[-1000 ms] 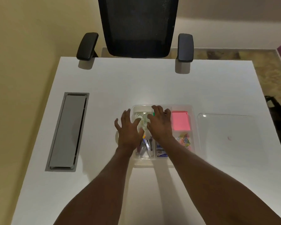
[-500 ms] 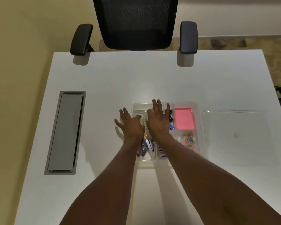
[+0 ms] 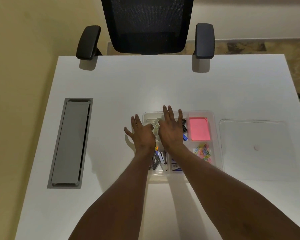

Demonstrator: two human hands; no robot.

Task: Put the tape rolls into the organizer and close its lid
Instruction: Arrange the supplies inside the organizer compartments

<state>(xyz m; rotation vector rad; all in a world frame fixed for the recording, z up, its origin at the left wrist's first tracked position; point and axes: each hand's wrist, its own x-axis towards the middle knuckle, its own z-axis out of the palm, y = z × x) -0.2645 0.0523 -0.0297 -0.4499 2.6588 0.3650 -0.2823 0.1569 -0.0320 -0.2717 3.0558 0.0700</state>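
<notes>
Two bare forearms run up from the bottom of the frame to mid-frame. Left hand (image 3: 142, 134) lies palm down, fingers spread wide, over the organizer's (image 3: 213, 116) left edge, gripping nothing. Right hand (image 3: 171, 129) is also flat and spread wide over the upper middle of the organizer, holding nothing. Between the two hands clear tape rolls (image 3: 155, 126) show inside the upper-left compartment, partly hidden by the hands. Below the hands, staplers (image 3: 160, 159) sit in the lower-left compartment. Paper clips (image 3: 203, 152) fill the lower-right compartment; pink notes (image 3: 198, 129) fill the upper right. Black binder clips (image 3: 184, 126) peek out just right of the right hand. The clear lid (image 3: 253, 149) lies flat on the table (image 3: 145, 87), just right of the organizer, which is uncovered. A grey cable hatch (image 3: 70, 142) sits at the left of the frame. A black chair (image 3: 147, 25) stands at the top, past the table's far edge.
</notes>
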